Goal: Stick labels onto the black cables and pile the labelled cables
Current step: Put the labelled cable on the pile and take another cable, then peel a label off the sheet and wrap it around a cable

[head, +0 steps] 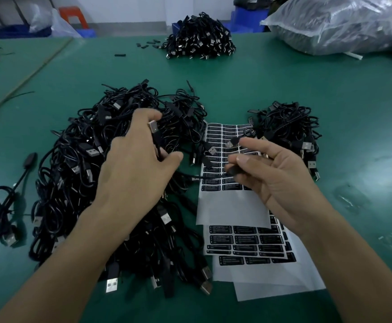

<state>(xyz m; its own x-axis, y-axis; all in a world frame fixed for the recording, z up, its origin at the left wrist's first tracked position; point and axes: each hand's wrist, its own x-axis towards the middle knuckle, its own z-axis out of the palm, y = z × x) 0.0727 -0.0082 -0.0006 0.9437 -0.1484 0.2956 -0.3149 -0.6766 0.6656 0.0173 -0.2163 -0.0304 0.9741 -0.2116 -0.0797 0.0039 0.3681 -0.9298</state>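
- The label sheet (231,209) lay on the green table (330,101) between two piles, probably so that either hand could reach it; its lower rows were already peeled bare.
- Left of the sheet, the left hand (134,173) hovered over the big heap of black cables (78,164), fingers curled round one USB cable, its metal plug (152,126) poking up by the forefinger, apparently lifted clear of the tangle.
- Over the sheet, the right hand (281,183) pinched a small black piece (233,171) between thumb and fingertips, the other fingers loosely spread; whether it belonged to that same cable, I could not tell.
- Right of the sheet sat the smaller pile (290,129), likely the labelled cables.
- More label sheets (244,243) lay beneath it, nearer the person.
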